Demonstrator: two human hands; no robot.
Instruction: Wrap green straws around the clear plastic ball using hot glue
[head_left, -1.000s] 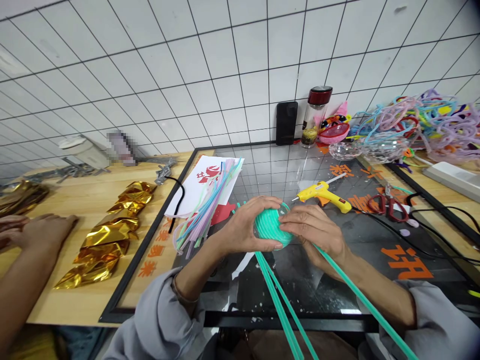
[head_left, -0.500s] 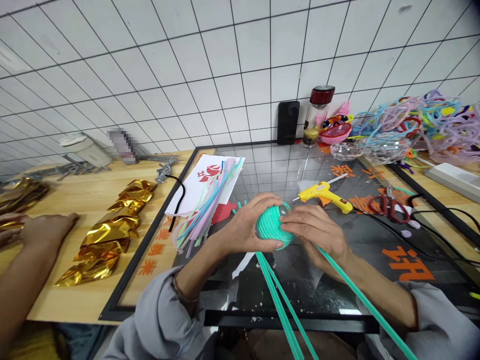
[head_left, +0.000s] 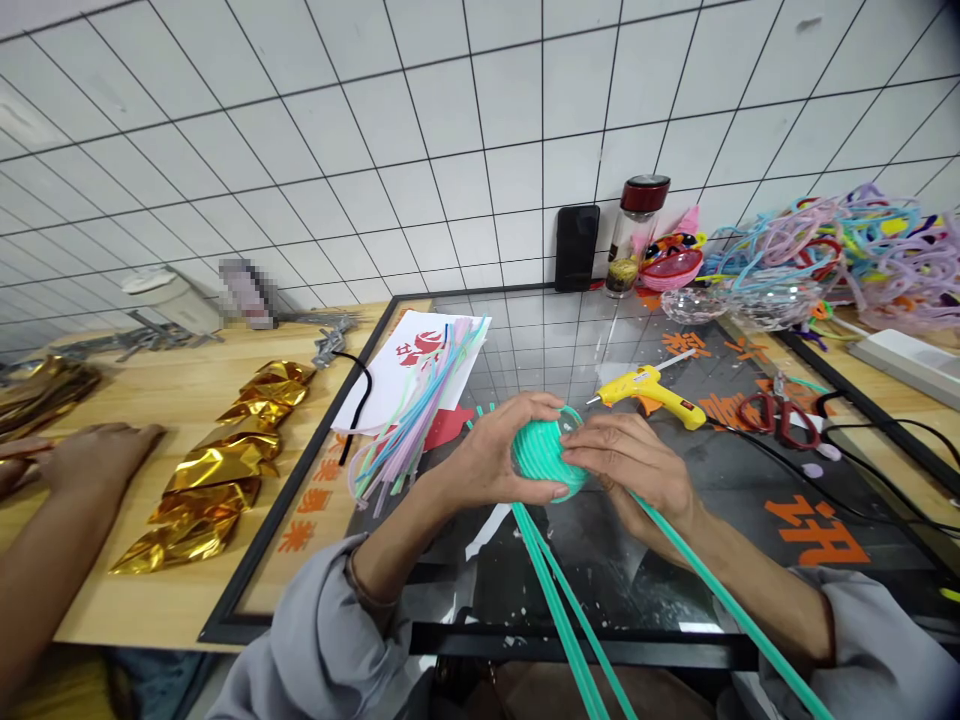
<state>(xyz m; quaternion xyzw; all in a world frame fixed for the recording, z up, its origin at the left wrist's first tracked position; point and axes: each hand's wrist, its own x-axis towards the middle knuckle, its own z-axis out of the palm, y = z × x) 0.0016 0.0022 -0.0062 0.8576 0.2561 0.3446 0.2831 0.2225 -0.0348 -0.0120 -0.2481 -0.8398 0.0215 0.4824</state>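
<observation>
A round ball wrapped in rows of green pipe cleaner (head_left: 541, 458) is held up over the dark glass panel. My left hand (head_left: 491, 455) curves round its left side, thumb below and fingers above. The fingers of my right hand (head_left: 637, 462) press on its right side, pinching green pipe cleaner at the surface. A long green strand (head_left: 720, 585) runs from under my right hand to the lower right. More green strands (head_left: 559, 610) hang below the ball toward my lap. A yellow glue gun (head_left: 652, 393) lies just beyond my right hand.
Pastel pipe cleaners (head_left: 424, 410) lie on white paper (head_left: 390, 365) at left. Gold foil (head_left: 217, 465) and another person's hand (head_left: 101, 460) are farther left. Red scissors (head_left: 784, 420) and black cables lie right. A phone (head_left: 576, 248) and glass bottle (head_left: 626, 240) stand behind.
The other person's hand at the far left has shifted slightly. My hands and the green ball show almost no movement.
</observation>
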